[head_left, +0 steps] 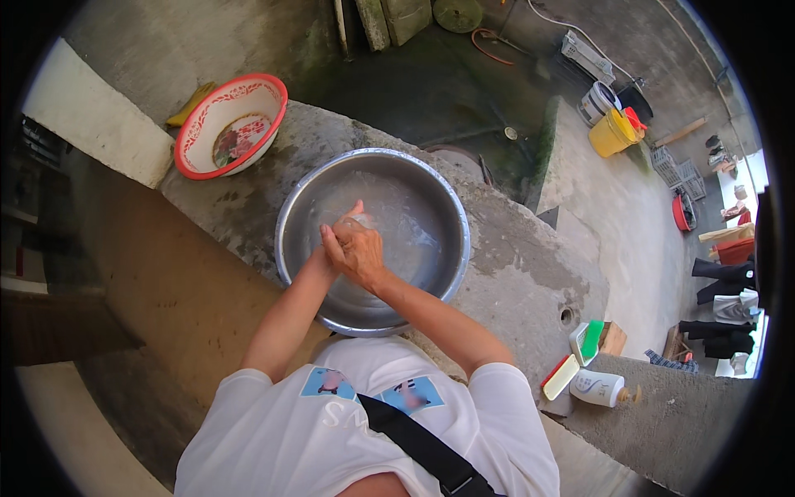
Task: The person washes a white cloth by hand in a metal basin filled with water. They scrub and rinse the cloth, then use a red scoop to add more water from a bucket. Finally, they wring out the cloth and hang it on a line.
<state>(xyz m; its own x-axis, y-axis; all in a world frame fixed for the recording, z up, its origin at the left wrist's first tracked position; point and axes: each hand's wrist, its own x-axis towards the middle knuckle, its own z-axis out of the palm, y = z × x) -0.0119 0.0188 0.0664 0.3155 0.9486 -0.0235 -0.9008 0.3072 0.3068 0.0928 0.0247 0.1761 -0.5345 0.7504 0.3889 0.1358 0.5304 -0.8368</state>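
Note:
A large round metal basin (456,240) stands on the concrete ledge in front of me, with cloudy water in it. Over its near left part my two hands are pressed together. My right hand (361,253) lies on top, its fingers wrapped round my left hand. Of my left hand (329,250), only parts show; most of its fingers are hidden under the right. Something whitish, perhaps foam, shows at the far side of the hands, too small to make out.
A red-rimmed white enamel basin (185,149) stands at the far left of the concrete ledge (530,290). At the right lie a white pump bottle (595,388), a green brush (591,339) and a red-and-cream brush (561,378). Beyond are a yellow bucket (611,135) and hanging clothes (729,269).

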